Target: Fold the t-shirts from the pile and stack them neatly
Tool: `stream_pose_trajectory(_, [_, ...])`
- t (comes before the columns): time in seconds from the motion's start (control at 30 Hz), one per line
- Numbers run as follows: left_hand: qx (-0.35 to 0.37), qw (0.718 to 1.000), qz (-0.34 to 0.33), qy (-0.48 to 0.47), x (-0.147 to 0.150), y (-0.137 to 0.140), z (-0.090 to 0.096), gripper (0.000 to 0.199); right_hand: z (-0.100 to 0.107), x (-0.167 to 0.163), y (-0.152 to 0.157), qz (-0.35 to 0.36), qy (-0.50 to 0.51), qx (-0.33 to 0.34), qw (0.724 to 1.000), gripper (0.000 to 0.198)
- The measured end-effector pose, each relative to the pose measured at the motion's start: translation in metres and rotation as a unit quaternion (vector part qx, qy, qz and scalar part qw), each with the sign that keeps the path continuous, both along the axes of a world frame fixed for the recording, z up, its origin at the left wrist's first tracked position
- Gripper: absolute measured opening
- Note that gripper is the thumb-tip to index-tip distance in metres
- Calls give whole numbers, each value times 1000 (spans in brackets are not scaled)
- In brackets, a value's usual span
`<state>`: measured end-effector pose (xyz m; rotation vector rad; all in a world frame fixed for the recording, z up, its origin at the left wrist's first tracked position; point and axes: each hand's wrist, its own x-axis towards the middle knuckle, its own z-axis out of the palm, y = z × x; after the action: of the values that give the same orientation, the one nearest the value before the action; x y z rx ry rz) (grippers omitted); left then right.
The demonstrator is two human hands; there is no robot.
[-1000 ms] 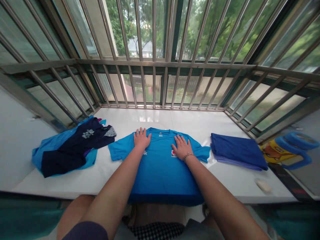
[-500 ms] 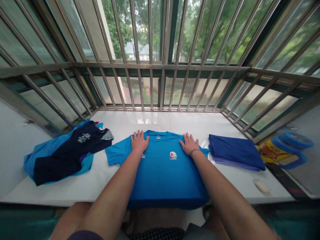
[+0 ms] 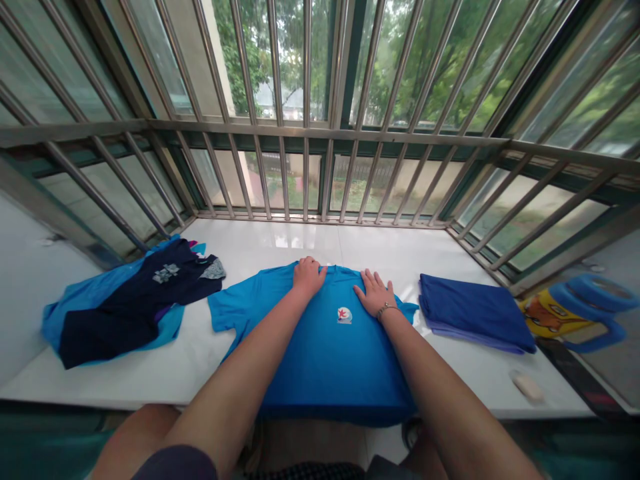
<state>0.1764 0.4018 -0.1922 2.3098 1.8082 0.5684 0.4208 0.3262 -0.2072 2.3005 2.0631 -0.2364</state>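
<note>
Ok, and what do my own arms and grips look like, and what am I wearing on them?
Your left grip and right grip are ungloved. A thin bracelet circles the right wrist. A dark, purplish sleeve ends above the left forearm, which is bare; no sleeve shows on the right.

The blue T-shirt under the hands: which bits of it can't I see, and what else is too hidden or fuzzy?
All in the head view:
Blue T-shirt: part of the collar is hidden by the left hand, part of the chest by the left forearm.
Its lower end: drops out of sight over the front edge of the white ledge.
Badge: details too small to make out.
Pale lump: too blurred to name.
</note>
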Motion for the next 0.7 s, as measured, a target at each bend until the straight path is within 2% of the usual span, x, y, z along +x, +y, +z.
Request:
stream_pose_trajectory(0.1, [-25,999,-5,-22,41,14,1,47,3,-1,-1,1,-1,-9,1000,79])
stream_pose_trajectory(0.2, [-36,998,1,-45,62,22,-2,37,3,0,-1,0,4,-11,1000,79])
stream_pose_trajectory(0.33, [-26,997,-12,-69,65,21,-10,23,0,1,-1,2,13,-1,1000,80])
stream_pose_trajectory(0.7, [-22,999,-14,-48,65,20,-17,21,-2,2,-2,-3,37,14,999,80])
